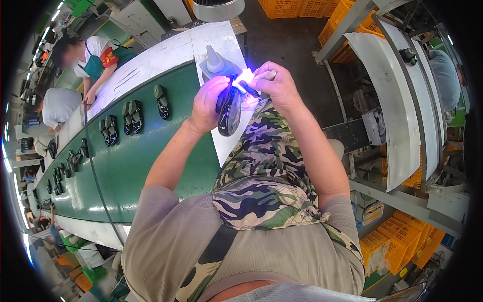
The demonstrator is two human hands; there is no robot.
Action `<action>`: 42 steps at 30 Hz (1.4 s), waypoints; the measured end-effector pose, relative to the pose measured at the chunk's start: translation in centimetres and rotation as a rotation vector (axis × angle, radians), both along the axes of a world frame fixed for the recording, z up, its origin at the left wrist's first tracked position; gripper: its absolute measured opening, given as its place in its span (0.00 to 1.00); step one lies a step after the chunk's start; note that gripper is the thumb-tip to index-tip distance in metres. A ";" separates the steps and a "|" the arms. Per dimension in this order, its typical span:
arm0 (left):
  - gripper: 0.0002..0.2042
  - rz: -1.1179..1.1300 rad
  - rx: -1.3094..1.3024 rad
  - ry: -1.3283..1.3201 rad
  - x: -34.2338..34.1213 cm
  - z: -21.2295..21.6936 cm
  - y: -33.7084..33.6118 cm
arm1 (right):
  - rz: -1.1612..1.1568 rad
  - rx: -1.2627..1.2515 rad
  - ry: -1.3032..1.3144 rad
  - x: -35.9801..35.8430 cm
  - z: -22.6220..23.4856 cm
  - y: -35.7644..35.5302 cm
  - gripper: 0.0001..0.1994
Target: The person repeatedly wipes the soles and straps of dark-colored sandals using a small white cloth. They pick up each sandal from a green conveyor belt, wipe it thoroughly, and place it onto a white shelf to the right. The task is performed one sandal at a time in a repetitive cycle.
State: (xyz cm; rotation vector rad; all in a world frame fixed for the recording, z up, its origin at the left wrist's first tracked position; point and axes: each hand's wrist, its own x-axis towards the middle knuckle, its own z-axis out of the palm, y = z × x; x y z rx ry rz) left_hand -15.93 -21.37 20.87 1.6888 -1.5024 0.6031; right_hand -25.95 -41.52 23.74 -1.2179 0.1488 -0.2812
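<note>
My left hand is closed around a glossy black shoe, held upright over the white strip of the bench. Close to its upper end, my right hand is pinched, fingertips in a bright blue-violet glare. The glare washes out what those fingers hold; a small pale piece shows at the knuckles, and a dark part lies just below the fingertips. Beyond the shoe stands a grey container with a cone-shaped top, near my left fingers.
A green conveyor belt on my left carries several dark shoes in pairs. Co-workers stand along its far side. A round metal lamp-like fixture hangs ahead. To the right are a metal rack and orange crates.
</note>
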 end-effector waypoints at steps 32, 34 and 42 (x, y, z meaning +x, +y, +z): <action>0.31 -0.373 0.701 1.518 1.2 0.1 0.6 | -0.155 -0.677 -0.170 -0.1 0.0 -0.5 0.09; 0.33 -0.397 0.686 1.567 1.2 0.2 0.6 | -0.151 -0.690 -0.164 -0.2 -0.4 -0.4 0.09; 0.33 -0.427 0.563 1.741 0.6 0.4 0.5 | -0.112 -0.681 -0.104 -1.0 -2.0 0.0 0.10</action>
